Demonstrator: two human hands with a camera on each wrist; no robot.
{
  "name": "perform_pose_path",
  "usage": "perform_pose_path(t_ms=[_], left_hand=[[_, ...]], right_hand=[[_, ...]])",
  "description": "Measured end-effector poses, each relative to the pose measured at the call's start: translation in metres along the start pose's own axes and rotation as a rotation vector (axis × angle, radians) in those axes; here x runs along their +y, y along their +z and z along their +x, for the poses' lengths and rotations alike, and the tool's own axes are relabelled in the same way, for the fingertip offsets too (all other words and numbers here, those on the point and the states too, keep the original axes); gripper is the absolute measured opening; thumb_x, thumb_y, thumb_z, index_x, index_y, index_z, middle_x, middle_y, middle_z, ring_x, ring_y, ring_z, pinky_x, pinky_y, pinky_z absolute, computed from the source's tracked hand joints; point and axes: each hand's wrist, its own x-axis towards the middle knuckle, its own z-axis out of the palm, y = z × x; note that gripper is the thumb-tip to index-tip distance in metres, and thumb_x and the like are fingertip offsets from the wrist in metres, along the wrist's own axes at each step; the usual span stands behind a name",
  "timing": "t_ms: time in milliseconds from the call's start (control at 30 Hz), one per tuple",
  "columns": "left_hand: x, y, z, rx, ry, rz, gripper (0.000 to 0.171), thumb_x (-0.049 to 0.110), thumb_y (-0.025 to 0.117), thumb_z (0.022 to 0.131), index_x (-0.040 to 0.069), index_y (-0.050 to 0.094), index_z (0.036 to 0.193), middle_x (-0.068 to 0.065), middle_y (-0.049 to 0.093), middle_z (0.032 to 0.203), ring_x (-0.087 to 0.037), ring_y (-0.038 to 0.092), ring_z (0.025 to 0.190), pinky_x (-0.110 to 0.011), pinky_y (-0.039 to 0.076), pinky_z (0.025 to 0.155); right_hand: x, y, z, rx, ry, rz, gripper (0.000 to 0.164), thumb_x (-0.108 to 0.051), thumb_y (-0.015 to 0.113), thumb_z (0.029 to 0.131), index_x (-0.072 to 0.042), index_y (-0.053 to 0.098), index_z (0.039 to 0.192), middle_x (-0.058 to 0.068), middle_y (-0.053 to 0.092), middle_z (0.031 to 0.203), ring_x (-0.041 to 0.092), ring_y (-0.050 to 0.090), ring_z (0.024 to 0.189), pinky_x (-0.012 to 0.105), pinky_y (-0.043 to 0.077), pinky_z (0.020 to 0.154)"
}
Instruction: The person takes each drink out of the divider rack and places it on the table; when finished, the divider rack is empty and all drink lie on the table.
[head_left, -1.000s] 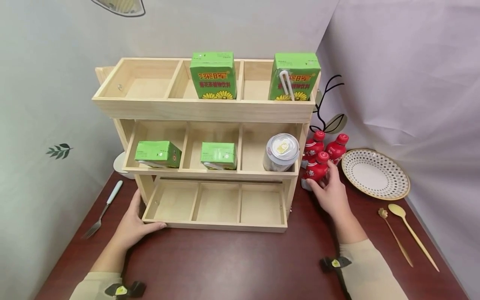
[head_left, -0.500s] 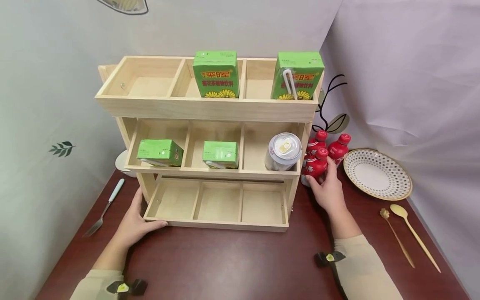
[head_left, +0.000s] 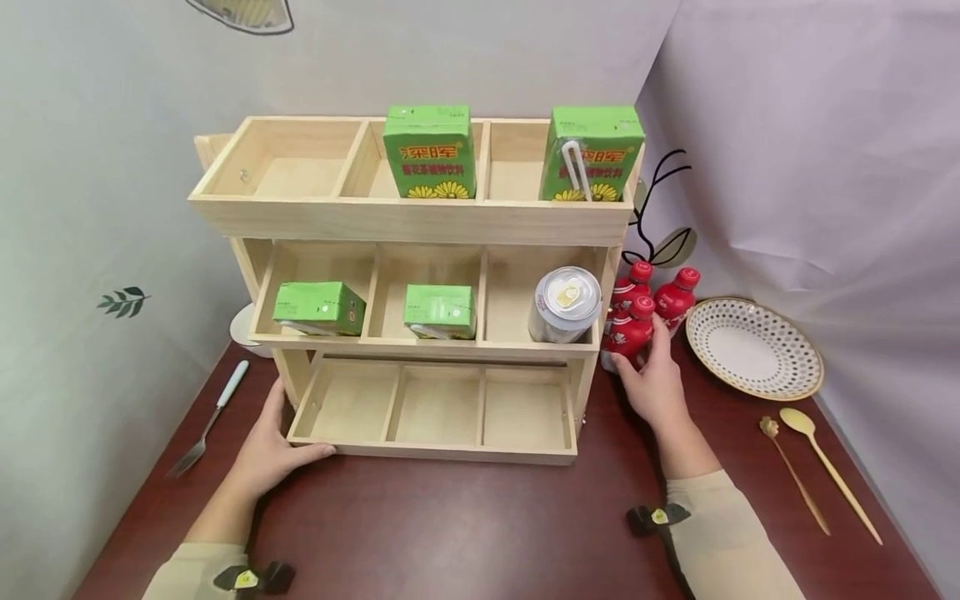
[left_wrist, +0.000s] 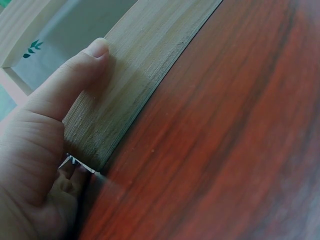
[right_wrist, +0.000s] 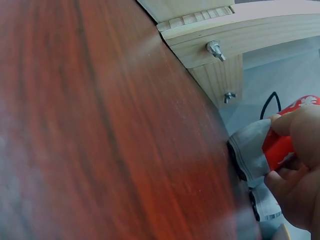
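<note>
A three-tier wooden shelf rack [head_left: 420,454] stands on the table, each tier split into three compartments. My left hand [head_left: 262,450] holds its lower left corner; the thumb lies along the front board and the other fingers go round the side, partly hidden. Beside the rack's right side, my right hand [head_left: 656,383] grips the front one of three red bottles [head_left: 630,336], thumb and fingers on opposite sides. In the right wrist view, this bottle's silver-grey lower part [right_wrist: 250,147] stands at the table surface. The other two bottles [head_left: 677,293] are just behind it.
Green drink cartons [head_left: 430,154] stand in the top and middle tiers; a silver can [head_left: 566,307] occupies the middle tier's right compartment. Right of the bottles lie a dotted plate [head_left: 750,350] and two gold spoons [head_left: 828,467]. A fork [head_left: 213,421] and white bowl [head_left: 247,329] are at left.
My right hand and the front red bottle have shifted slightly left, nearer to the rack. The left hand keeps its place on the corner. The head view sways a little.
</note>
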Motion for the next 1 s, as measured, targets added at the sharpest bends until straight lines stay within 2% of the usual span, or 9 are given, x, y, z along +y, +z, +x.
perform_pose_path(t_ms=[200,367,500,600,700,800,900,1000], left_hand=[[0.000,-0.001,0.001,0.005,0.000,0.010,0.128,-0.003,0.093,0.054,0.015,0.016,0.155,-0.018,0.030,0.149,-0.012,0.033,0.130,-0.014,0.030,0.097],[0.000,-0.001,0.001,0.005,-0.002,0.003,0.128,-0.003,0.093,0.054,0.017,0.016,0.155,-0.016,0.029,0.150,-0.012,0.032,0.131,-0.013,0.029,0.097],[0.000,-0.001,0.001,0.005,-0.006,0.005,0.128,-0.002,0.093,0.055,0.018,0.016,0.155,-0.016,0.029,0.150,-0.011,0.033,0.131,-0.013,0.030,0.097],[0.000,-0.001,0.001,0.004,-0.008,-0.002,0.128,-0.001,0.093,0.055,0.018,0.016,0.155,-0.016,0.030,0.150,-0.011,0.034,0.130,-0.013,0.030,0.096],[0.000,-0.001,0.001,0.006,-0.008,-0.010,0.128,-0.002,0.093,0.055,0.018,0.016,0.155,-0.017,0.030,0.150,-0.011,0.034,0.130,-0.013,0.031,0.096],[0.000,-0.001,0.000,0.010,-0.006,-0.006,0.128,-0.003,0.093,0.054,0.017,0.016,0.155,-0.017,0.030,0.149,-0.012,0.034,0.130,-0.014,0.031,0.096],[0.000,-0.001,0.000,0.009,0.002,-0.004,0.128,-0.004,0.092,0.055,0.016,0.016,0.155,-0.018,0.030,0.149,-0.013,0.034,0.130,-0.014,0.031,0.097],[0.000,-0.001,0.001,0.008,0.005,0.001,0.128,-0.003,0.092,0.055,0.016,0.016,0.155,-0.019,0.029,0.149,-0.013,0.033,0.130,-0.013,0.031,0.096]], right_hand=[[0.000,0.001,0.000,0.000,-0.004,0.023,0.090,-0.010,0.072,0.087,-0.028,0.015,0.153,0.019,0.042,0.145,0.038,0.046,0.127,0.052,0.042,0.095],[0.000,0.001,0.002,-0.007,-0.005,0.088,0.092,-0.005,0.072,0.086,-0.027,0.014,0.154,0.018,0.039,0.147,0.034,0.043,0.130,0.051,0.041,0.097],[-0.007,-0.004,0.002,0.014,0.027,0.199,0.090,-0.002,0.072,0.083,-0.019,0.019,0.153,0.014,0.041,0.147,0.030,0.043,0.131,0.048,0.038,0.101],[-0.026,-0.014,0.002,0.084,0.025,0.301,0.080,0.003,0.068,0.081,-0.007,0.027,0.150,0.016,0.044,0.144,0.030,0.043,0.130,0.047,0.036,0.104],[-0.053,-0.027,0.001,0.196,-0.018,0.378,0.067,0.007,0.064,0.081,0.002,0.037,0.142,0.021,0.048,0.137,0.031,0.046,0.127,0.045,0.036,0.104],[-0.074,-0.037,-0.002,0.285,-0.086,0.477,0.055,0.009,0.062,0.083,0.003,0.045,0.134,0.023,0.052,0.129,0.033,0.049,0.122,0.040,0.040,0.102],[-0.089,-0.043,-0.005,0.318,-0.177,0.638,0.050,0.013,0.060,0.082,0.004,0.048,0.130,0.026,0.052,0.124,0.035,0.048,0.119,0.036,0.041,0.100],[-0.098,-0.045,-0.009,0.311,-0.276,0.764,0.048,0.018,0.059,0.080,0.008,0.049,0.126,0.026,0.053,0.121,0.036,0.049,0.118,0.034,0.042,0.099]])
